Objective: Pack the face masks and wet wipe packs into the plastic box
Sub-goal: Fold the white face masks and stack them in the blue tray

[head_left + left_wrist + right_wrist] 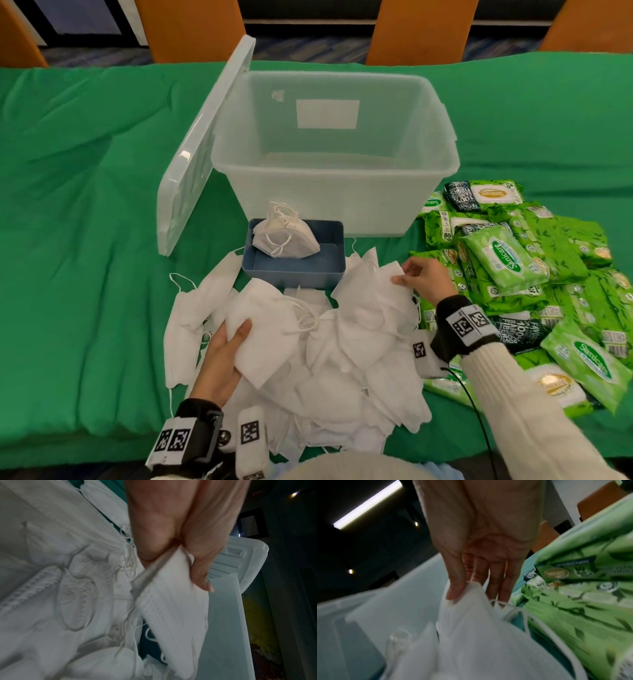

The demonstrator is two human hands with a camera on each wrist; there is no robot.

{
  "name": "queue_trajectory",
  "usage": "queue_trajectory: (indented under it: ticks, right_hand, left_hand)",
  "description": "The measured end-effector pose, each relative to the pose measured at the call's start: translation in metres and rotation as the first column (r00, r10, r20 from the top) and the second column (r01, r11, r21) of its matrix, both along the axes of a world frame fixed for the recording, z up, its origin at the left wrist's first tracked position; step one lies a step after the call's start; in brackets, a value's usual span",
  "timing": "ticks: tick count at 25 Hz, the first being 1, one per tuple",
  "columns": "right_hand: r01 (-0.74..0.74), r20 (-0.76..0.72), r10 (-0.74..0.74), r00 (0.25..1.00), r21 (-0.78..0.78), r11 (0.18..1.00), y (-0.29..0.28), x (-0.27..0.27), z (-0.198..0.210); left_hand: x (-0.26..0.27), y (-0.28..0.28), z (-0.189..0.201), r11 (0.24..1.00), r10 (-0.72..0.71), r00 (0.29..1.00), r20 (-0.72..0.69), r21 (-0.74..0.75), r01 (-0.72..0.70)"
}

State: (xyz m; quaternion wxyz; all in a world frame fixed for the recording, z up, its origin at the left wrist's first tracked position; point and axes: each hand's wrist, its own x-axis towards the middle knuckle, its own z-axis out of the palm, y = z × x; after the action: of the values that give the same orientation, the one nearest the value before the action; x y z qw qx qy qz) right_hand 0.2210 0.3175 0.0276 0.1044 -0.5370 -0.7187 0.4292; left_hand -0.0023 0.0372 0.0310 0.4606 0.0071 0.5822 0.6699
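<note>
Face masks [342, 342] heaped; left hand [222, 359] fingers grip one mask, right hand [424, 277] fingers pinch another's edge.

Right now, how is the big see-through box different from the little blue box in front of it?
The clear plastic box is much bigger and taller than the blue tray. The clear plastic box is see-through, while the blue tray is solid blue. The clear plastic box looks empty inside, while the blue tray holds a stack of face masks. A lid leans against the clear plastic box; the blue tray has none. Both are open-topped plastic containers on the green cloth.
</note>
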Motion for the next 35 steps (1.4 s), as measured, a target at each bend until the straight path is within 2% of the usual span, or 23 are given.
queue_trajectory:
  ticks: [3,7,9,11,14,17,18,19,21,25,30,35]
  right_hand:
    - [0.027,-0.177,-0.024,0.984,0.014,1.000,-0.005,0.018,0.039]
    - [0.151,-0.431,-0.146,0.891,-0.023,0.988,-0.015,0.031,0.076]
    - [0.184,-0.567,-0.249,0.785,-0.169,0.968,-0.022,0.032,0.086]
    - [0.139,-0.642,-0.334,0.690,-0.335,0.932,-0.032,0.030,0.091]
    - [0.056,-0.683,-0.386,0.621,-0.452,0.890,-0.050,0.021,0.091]
    - [-0.003,-0.685,-0.541,0.489,-0.621,0.784,-0.068,0.009,0.082]
    - [-0.031,-0.661,-0.568,0.491,-0.664,0.747,-0.077,0.002,0.080]
    - [-0.042,-0.635,-0.557,0.536,-0.679,0.733,-0.087,-0.007,0.078]
    - [-0.025,-0.592,-0.486,0.643,-0.650,0.760,-0.107,-0.024,0.074]
    - [0.017,-0.568,-0.396,0.721,-0.558,0.830,-0.133,-0.054,0.065]
    - [-0.012,-0.482,-0.167,0.860,-0.347,0.938,-0.141,-0.072,0.063]
    - [-0.244,-0.317,0.169,0.933,-0.215,0.946,-0.152,-0.075,0.071]
  left_hand:
    - [0.004,0.002,0.004,1.000,-0.015,1.000,-0.005,0.014,0.015]
    - [0.008,0.009,0.013,0.999,-0.032,0.999,-0.018,0.025,0.032]
    - [0.010,0.013,0.016,0.999,-0.034,0.999,-0.018,0.032,0.035]
    - [0.010,0.017,0.020,0.998,-0.048,0.999,-0.011,0.047,0.048]
    - [0.013,0.025,0.029,0.996,-0.042,0.999,0.008,0.083,0.041]
    - [0.022,0.036,0.034,0.993,-0.002,1.000,-0.002,0.121,0.002]
    - [0.025,0.040,0.036,0.991,0.012,1.000,-0.008,0.133,-0.011]
    - [0.028,0.043,0.037,0.990,0.026,1.000,-0.016,0.141,-0.023]
    - [0.032,0.051,0.040,0.987,0.048,0.998,-0.029,0.156,-0.043]
    - [0.040,0.062,0.047,0.980,0.083,0.995,-0.052,0.183,-0.072]
    - [0.043,0.066,0.051,0.975,0.100,0.994,-0.037,0.202,-0.090]
    - [0.038,0.066,0.054,0.986,0.092,0.985,-0.144,0.150,-0.070]
